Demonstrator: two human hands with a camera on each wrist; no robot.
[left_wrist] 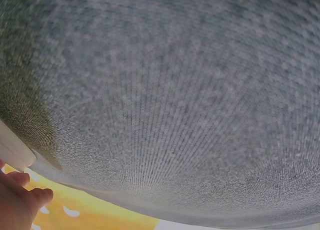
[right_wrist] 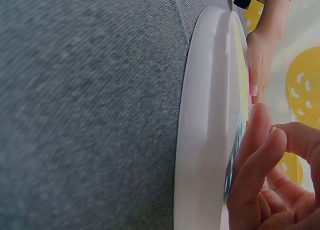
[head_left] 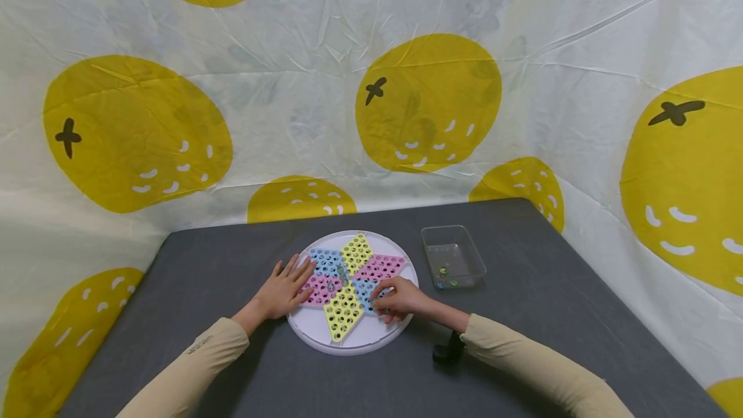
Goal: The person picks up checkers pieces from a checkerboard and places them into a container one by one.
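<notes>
While the round white game board [head_left: 352,334] lay at lower centre of the head view on the grey table [head_left: 522,315], its star of blue, pink and yellow peg fields faced up, with a marble or two near its middle. The right hand [head_left: 400,300] curled its fingertips [right_wrist: 260,155] in a pinch over a blue field; whether they held a marble could not be told. The left hand [head_left: 286,289] lay flat with straight fingers on the board's left edge. Doing this well probably meant keeping that hand pressed down and lowering any marble straight into its hole. A clear tub [head_left: 453,257] with a few marbles stood just right of the board. No writing or brand was legible.
</notes>
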